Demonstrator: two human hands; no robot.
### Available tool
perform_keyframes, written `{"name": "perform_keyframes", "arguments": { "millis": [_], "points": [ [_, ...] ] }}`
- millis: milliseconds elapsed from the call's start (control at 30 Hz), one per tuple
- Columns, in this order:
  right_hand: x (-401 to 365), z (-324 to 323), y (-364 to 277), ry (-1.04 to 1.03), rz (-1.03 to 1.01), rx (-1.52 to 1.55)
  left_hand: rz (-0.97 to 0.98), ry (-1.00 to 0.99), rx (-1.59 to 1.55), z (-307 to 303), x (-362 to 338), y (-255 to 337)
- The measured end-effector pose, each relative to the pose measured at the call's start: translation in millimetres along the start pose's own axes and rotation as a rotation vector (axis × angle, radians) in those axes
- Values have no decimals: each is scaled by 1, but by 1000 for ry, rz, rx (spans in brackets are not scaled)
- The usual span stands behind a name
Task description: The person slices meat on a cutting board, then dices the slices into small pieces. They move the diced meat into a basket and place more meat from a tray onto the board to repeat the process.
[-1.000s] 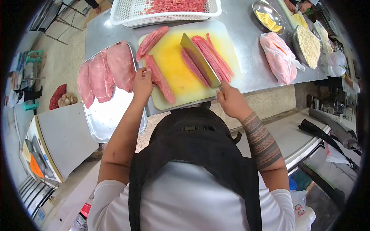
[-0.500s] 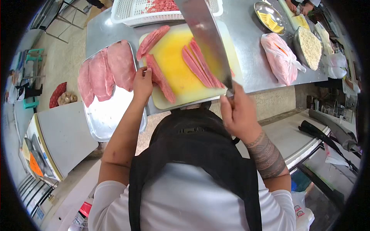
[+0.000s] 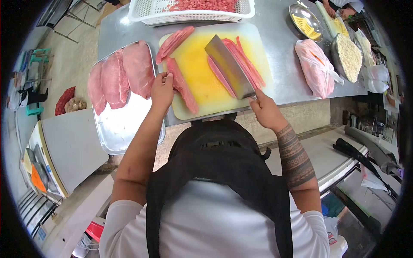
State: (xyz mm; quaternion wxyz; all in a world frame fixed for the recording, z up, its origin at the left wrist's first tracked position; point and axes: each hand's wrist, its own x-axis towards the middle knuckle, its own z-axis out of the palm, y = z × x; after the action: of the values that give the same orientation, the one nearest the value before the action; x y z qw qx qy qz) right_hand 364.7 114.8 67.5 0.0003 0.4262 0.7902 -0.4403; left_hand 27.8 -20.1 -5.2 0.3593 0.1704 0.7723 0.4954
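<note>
My right hand [image 3: 266, 111] grips the handle of a cleaver [image 3: 232, 69]. Its broad blade lies tilted over the thin meat strips [image 3: 247, 62] on the right half of the cutting board [image 3: 206, 103], partly hiding them. Curled at the board's left edge, my left hand [image 3: 162, 92] has its thumb and fingers closed on the side of a thick piece of meat [image 3: 183, 86]. Another thick piece [image 3: 174, 43] lies above it, at the board's upper left corner. Beside my left hand is a metal tray [image 3: 122, 133] with large slabs of raw meat [image 3: 137, 69].
A white plastic basket [image 3: 189, 18] of diced meat stands behind the board. To the right are a tied plastic bag [image 3: 316, 71], a bowl of pale crumbs [image 3: 347, 58] and a metal dish with yellow slices [image 3: 306, 26]. Another person's hands [image 3: 340, 12] work at the far right.
The cleaver has come down and leftward, its blade now flatter over the thin strips, which have shifted right. My left hand stays at the thick piece.
</note>
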Motion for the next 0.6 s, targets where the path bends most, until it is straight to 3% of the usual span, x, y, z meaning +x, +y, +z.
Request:
{"name": "perform_keyframes", "arguments": {
  "millis": [67, 267, 367, 467, 567, 600],
  "points": [
    [2, -2, 8, -43, 88, 90, -4, 2, 3, 1, 1, -1],
    [-22, 2, -49, 168, -95, -278, -3, -15, -45, 0, 5, -8],
    [-41, -8, -94, 340, -243, -173, 6, -15, -34, 0, 6, -10],
    [-43, 7, -99, 391, -284, -115, 11, -21, -7, -1, 10, -13],
    [-13, 46, -37, 96, -14, -412, 8, -36, -14, -2, 3, -7],
    [-12, 45, -40, 93, -12, -411, 17, -38, -38, 0, 1, -6]
  ]
}}
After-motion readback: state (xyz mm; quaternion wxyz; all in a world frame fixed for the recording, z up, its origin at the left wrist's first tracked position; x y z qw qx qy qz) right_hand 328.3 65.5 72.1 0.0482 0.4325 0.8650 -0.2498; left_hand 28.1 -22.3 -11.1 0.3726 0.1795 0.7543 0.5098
